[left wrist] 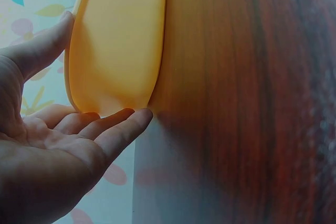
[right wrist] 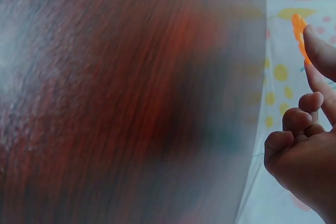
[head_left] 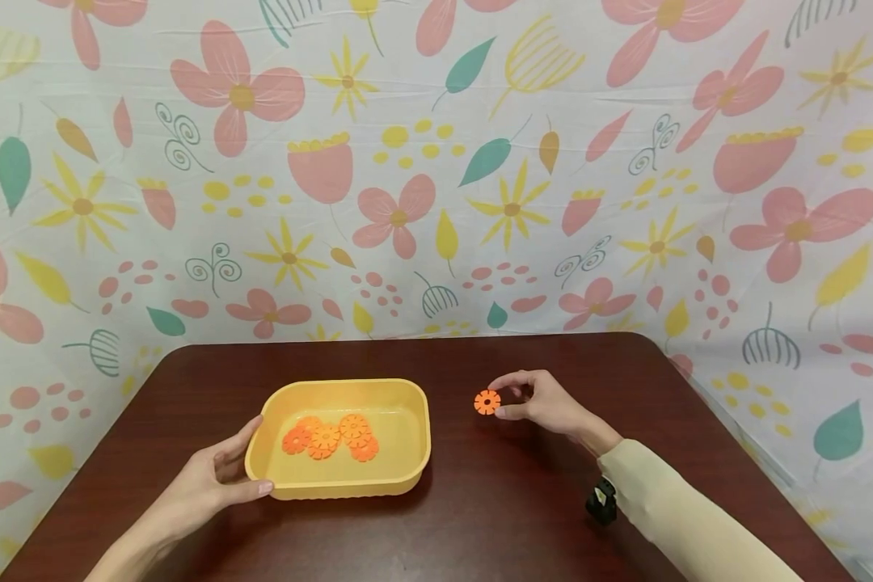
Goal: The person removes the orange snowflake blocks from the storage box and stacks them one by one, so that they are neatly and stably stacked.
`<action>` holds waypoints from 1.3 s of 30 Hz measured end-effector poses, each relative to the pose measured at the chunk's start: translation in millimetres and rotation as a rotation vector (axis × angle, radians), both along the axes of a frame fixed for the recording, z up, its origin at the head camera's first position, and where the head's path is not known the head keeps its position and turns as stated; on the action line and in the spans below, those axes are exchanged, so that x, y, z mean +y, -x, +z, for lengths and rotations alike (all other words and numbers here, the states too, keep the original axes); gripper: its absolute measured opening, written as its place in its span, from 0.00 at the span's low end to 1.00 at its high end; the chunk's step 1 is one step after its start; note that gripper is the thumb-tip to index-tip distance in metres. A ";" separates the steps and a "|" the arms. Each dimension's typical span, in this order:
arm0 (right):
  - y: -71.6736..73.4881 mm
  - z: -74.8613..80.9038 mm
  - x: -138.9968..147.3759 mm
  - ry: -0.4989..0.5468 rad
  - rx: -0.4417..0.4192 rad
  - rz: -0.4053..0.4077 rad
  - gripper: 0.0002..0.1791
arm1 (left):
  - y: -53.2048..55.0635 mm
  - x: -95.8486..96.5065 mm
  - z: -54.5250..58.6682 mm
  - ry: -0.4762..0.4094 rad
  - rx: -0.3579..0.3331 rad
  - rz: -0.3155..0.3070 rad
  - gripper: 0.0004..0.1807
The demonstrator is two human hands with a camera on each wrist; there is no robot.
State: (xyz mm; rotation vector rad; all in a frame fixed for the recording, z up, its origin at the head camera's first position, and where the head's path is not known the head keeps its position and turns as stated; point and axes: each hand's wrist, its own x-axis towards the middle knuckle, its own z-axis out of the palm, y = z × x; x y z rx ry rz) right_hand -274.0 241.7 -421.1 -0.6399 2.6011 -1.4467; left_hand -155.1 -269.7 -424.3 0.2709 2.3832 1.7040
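My right hand (head_left: 549,402) pinches an orange notched disc (head_left: 487,402) by its edge between thumb and forefinger, with a hole showing in its middle. The right wrist view shows that disc (right wrist: 301,38) nearly edge-on, the other fingers curled below. My left hand (head_left: 207,477) holds the left end of a yellow plastic tub (head_left: 400,483), thumb at the near corner and fingers along the outer left side. In the left wrist view, the fingers (left wrist: 118,132) spread across the end wall of the tub (left wrist: 119,35). Several orange notched discs (head_left: 325,441) lie overlapping inside the tub.
Under everything is a dark brown wood-grain table (head_left: 480,517) with rounded far corners. A white cloth (head_left: 436,97) printed with flowers and leaves hangs behind and beside it. A small black device (head_left: 601,501) sits at the right wrist, beside a cream sleeve (head_left: 676,501).
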 end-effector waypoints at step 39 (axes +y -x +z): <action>10.2 -20.5 21.8 -0.154 -0.027 -0.046 0.16 | -1.0 -0.3 -1.0 -0.015 0.019 -0.010 0.53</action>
